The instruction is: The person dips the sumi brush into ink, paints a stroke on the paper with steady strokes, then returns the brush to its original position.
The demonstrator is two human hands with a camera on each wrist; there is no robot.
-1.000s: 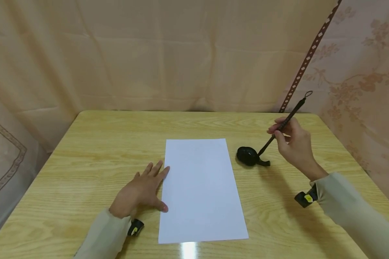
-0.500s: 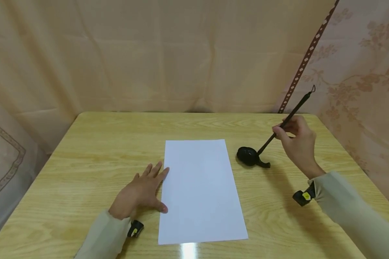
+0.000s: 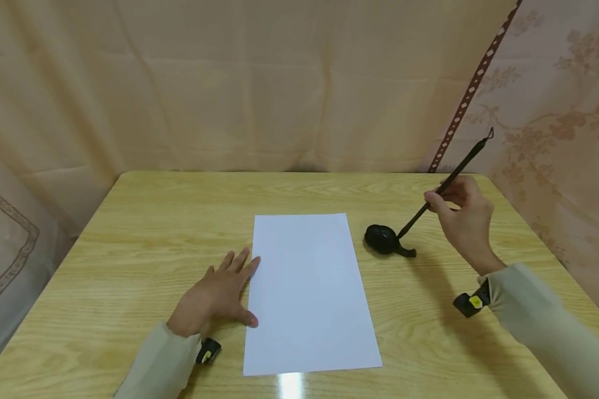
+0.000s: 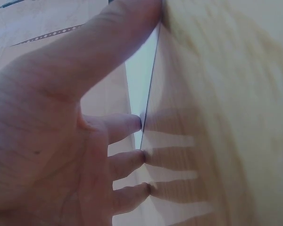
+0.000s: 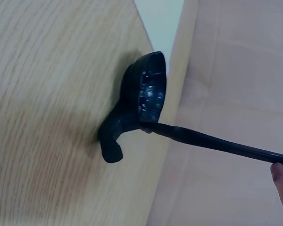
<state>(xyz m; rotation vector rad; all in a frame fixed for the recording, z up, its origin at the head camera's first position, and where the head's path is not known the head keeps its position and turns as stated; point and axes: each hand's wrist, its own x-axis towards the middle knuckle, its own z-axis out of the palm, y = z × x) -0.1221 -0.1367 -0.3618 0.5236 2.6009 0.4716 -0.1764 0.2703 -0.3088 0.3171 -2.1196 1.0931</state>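
My right hand [image 3: 466, 219] pinches a dark calligraphy brush [image 3: 454, 173] between thumb and fingers, the shaft tilted up to the right. The brush's tip touches the near rim of a small black ink dish [image 3: 381, 239] with a curved handle; the right wrist view shows a glossy hollow in this ink dish [image 5: 152, 92]. My left hand [image 3: 217, 296] lies spread at the left edge of a blank white sheet of paper [image 3: 309, 293]. Its thumb and forefinger tips rest on the paper's edge, the other fingers on the table.
A yellow wood-grain table [image 3: 145, 238] carries everything. Behind it hangs a beige curtain [image 3: 219, 100], with a flower-patterned cloth [image 3: 569, 122] at the right. Wrist cameras [image 3: 208, 351] sit at both cuffs.
My right hand has shifted slightly to the right, and the brush's upper end has swung up and right, its tip staying at the dish's rim. The left hand and paper keep their place.
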